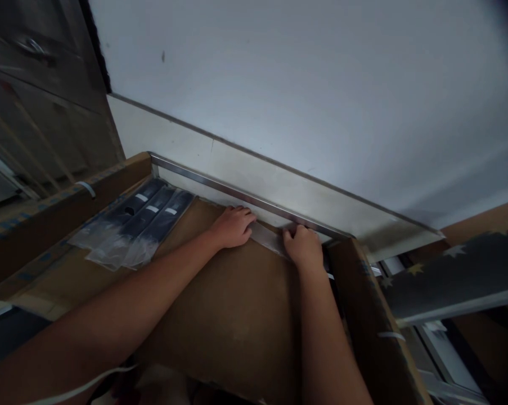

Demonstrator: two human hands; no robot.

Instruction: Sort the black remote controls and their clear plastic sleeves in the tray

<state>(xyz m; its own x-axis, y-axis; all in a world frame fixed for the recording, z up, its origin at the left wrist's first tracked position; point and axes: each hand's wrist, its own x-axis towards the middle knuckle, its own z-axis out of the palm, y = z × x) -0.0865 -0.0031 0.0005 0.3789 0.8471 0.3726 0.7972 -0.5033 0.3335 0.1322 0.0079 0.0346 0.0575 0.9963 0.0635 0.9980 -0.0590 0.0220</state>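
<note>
"At twelve o'clock on the brown cardboard panel (232, 304), taken as a dial, what?"

"Left hand (235, 226), palm down, fingers close together and loosely bent, thumb beside the clear plastic strip (270, 241)."

"And at two?"

"Right hand (305, 246), fairly narrow, fingers curled over by the far edge, thumb at the strip's other end."

"Gripping it or merely touching?"

"Cannot tell, for either hand."

"Exact place of the strip?"

"At one o'clock, along the far edge, between both hands."

"At ten?"

"Three dark items in clear sleeves (146, 216), overlapping side by side, each with a white label; loose plastic ends towards eight."

"Beyond twelve?"

"Metal rail (237, 194), slanting down from eleven towards two, in front of a pale wall (279, 101)."

"Outer sides?"

"Around ten, left cardboard side (118, 179) with a white tie (86, 188); around three, right cardboard side (374, 304), likewise tied."
</note>
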